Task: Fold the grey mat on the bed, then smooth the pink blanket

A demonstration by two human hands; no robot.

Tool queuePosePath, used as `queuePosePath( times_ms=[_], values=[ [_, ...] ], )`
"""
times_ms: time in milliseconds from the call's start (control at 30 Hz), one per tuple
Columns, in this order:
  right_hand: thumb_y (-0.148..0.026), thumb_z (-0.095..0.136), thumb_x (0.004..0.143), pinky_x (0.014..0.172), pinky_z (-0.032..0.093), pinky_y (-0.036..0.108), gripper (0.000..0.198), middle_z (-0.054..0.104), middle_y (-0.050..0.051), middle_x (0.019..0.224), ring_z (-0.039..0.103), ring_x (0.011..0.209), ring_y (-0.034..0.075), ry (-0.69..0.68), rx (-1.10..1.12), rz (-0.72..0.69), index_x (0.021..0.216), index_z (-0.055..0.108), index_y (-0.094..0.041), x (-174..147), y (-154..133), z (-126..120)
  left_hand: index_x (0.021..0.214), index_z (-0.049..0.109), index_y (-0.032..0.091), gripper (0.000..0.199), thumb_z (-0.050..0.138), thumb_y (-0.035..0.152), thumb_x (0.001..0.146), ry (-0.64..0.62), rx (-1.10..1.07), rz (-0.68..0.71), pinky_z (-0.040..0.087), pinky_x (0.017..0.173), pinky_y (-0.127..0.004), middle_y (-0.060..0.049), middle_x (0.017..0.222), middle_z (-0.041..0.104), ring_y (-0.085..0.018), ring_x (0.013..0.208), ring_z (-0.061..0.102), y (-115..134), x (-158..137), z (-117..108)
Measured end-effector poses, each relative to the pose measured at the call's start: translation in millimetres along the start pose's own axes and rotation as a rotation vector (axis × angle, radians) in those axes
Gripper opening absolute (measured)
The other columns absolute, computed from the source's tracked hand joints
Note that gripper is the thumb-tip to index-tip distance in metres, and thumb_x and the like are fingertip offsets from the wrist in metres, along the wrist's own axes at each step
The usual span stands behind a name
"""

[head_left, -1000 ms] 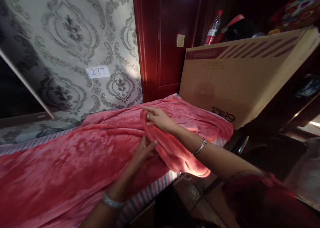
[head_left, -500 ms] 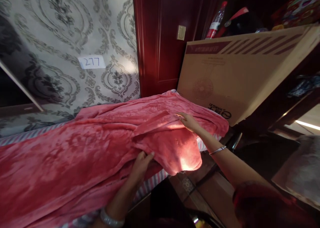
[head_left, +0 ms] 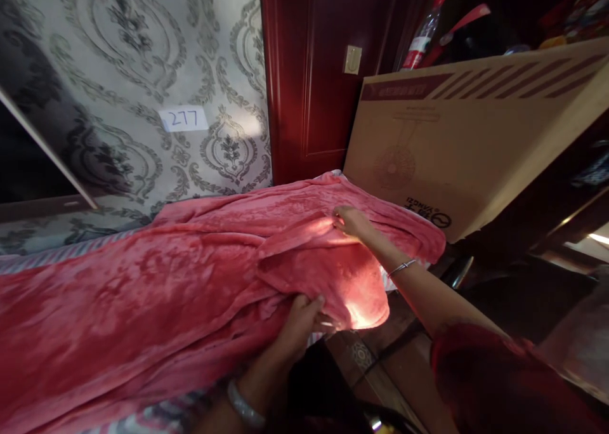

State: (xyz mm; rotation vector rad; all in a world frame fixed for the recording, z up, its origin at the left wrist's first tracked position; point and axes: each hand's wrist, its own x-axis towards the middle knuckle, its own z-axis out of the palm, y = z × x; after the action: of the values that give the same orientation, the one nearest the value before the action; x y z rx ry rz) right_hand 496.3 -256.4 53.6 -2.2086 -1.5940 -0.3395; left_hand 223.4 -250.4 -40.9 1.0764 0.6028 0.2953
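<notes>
A fuzzy coral-red blanket [head_left: 181, 288] lies in loose folds along a surface with a striped cover [head_left: 157, 415]. My right hand [head_left: 351, 223] pinches a raised fold of it near the far right part. Lower down, my left hand [head_left: 304, 320] grips the blanket's near edge, thumb on top and the other fingers partly underneath. Between both hands, a rounded corner of the blanket catches bright sunlight and hangs over the near side. A thin bangle circles my right wrist, and a wider silvery one my left.
A large cardboard box [head_left: 466, 142] stands at the right, with a red-capped bottle [head_left: 423, 34] behind it. A dark red door panel [head_left: 318, 72] and patterned wall with a "277" paper [head_left: 183, 118] are at the back. Tiled floor [head_left: 361, 355] shows at lower right.
My left hand has moved right along the blanket's near edge, towards the sunlit corner. My right hand has drawn slightly closer with its fold lifted. The view has shifted slightly left.
</notes>
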Motion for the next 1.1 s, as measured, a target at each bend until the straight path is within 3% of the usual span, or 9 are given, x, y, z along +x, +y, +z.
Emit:
queuePosePath(
  times_ms=[167, 300, 400, 500, 633, 767, 867, 933, 1100],
  values=[
    [-0.024, 0.053, 0.086, 0.076, 0.045, 0.034, 0.018, 0.067, 0.008, 0.100, 0.059, 0.086, 0.022, 0.535, 0.019, 0.004, 0.101, 0.064, -0.023, -13, -22, -72, 0.087, 0.061, 0.015, 0.019, 0.062, 0.034, 0.090, -0.042, -0.212, 0.174, 0.055, 0.058, -0.030, -0.007, 0.067, 0.070, -0.018, 0.055, 0.066, 106, 34, 6],
    [-0.030, 0.054, 0.090, 0.076, 0.043, 0.033, 0.013, 0.067, 0.008, 0.095, 0.059, 0.084, 0.022, 0.420, 0.122, -0.101, 0.097, 0.062, -0.023, -29, -64, -65, 0.088, 0.061, 0.016, 0.021, 0.046, 0.026, 0.098, 0.144, -0.347, 0.340, 0.055, 0.064, -0.029, -0.004, 0.070, 0.068, -0.016, 0.061, 0.067, 161, 54, -14],
    [-0.032, 0.051, 0.093, 0.072, 0.042, 0.031, 0.015, 0.069, 0.007, 0.088, 0.060, 0.079, 0.021, 0.145, 0.254, -0.089, 0.093, 0.062, -0.022, -50, -88, -18, 0.090, 0.063, 0.015, 0.026, 0.050, 0.036, 0.097, 0.180, -0.257, 0.225, 0.055, 0.069, -0.032, -0.006, 0.074, 0.068, -0.019, 0.066, 0.068, 141, 52, -35],
    [-0.035, 0.048, 0.096, 0.073, 0.044, 0.032, 0.020, 0.071, 0.007, 0.092, 0.063, 0.081, 0.022, 0.032, 0.370, -0.012, 0.096, 0.063, -0.021, -73, -95, 24, 0.094, 0.064, 0.016, 0.029, 0.068, 0.042, 0.084, 0.241, -0.125, 0.228, 0.051, 0.067, -0.029, -0.006, 0.082, 0.069, -0.017, 0.068, 0.066, 98, 34, -57],
    [-0.044, 0.054, 0.094, 0.081, 0.049, 0.037, 0.031, 0.073, 0.011, 0.103, 0.067, 0.093, 0.027, 0.106, 0.409, 0.022, 0.108, 0.066, -0.019, -106, -89, 43, 0.106, 0.064, 0.019, 0.044, 0.075, 0.048, 0.075, 0.295, 0.317, 0.489, 0.051, 0.079, -0.033, -0.007, 0.102, 0.070, -0.020, 0.086, 0.065, 64, -7, -70],
    [-0.046, 0.059, 0.093, 0.082, 0.053, 0.040, 0.032, 0.071, 0.012, 0.099, 0.065, 0.093, 0.028, 0.238, 0.359, 0.000, 0.107, 0.068, -0.018, -142, -80, 49, 0.114, 0.064, 0.020, 0.049, 0.080, 0.039, 0.071, 0.296, 0.979, 0.787, 0.047, 0.099, -0.049, -0.011, 0.117, 0.066, -0.030, 0.109, 0.059, 49, -39, -55],
    [-0.041, 0.055, 0.097, 0.082, 0.054, 0.042, 0.027, 0.067, 0.011, 0.098, 0.063, 0.092, 0.027, 0.327, 0.317, 0.027, 0.106, 0.068, -0.019, -164, -76, 54, 0.103, 0.067, 0.018, 0.027, 0.074, 0.028, 0.079, 0.223, 1.281, 0.811, 0.047, 0.094, -0.049, -0.012, 0.108, 0.067, -0.031, 0.104, 0.059, 40, -41, -42],
    [-0.039, 0.053, 0.098, 0.082, 0.054, 0.042, 0.026, 0.064, 0.011, 0.101, 0.062, 0.095, 0.026, 0.375, 0.280, 0.067, 0.107, 0.068, -0.020, -173, -74, 55, 0.088, 0.065, 0.019, 0.005, 0.060, 0.020, 0.087, 0.205, 1.258, 0.776, 0.048, 0.086, -0.042, -0.010, 0.095, 0.067, -0.027, 0.093, 0.061, 36, -35, -41],
    [-0.039, 0.056, 0.097, 0.085, 0.054, 0.045, 0.030, 0.060, 0.010, 0.107, 0.059, 0.100, 0.027, 0.474, 0.199, 0.126, 0.120, 0.065, -0.023, -188, -77, 56, 0.078, 0.061, 0.020, 0.015, 0.059, 0.031, 0.088, 0.325, 0.613, 0.720, 0.044, 0.068, -0.029, -0.001, 0.072, 0.062, -0.017, 0.069, 0.057, 34, -32, -53]
  ],
)
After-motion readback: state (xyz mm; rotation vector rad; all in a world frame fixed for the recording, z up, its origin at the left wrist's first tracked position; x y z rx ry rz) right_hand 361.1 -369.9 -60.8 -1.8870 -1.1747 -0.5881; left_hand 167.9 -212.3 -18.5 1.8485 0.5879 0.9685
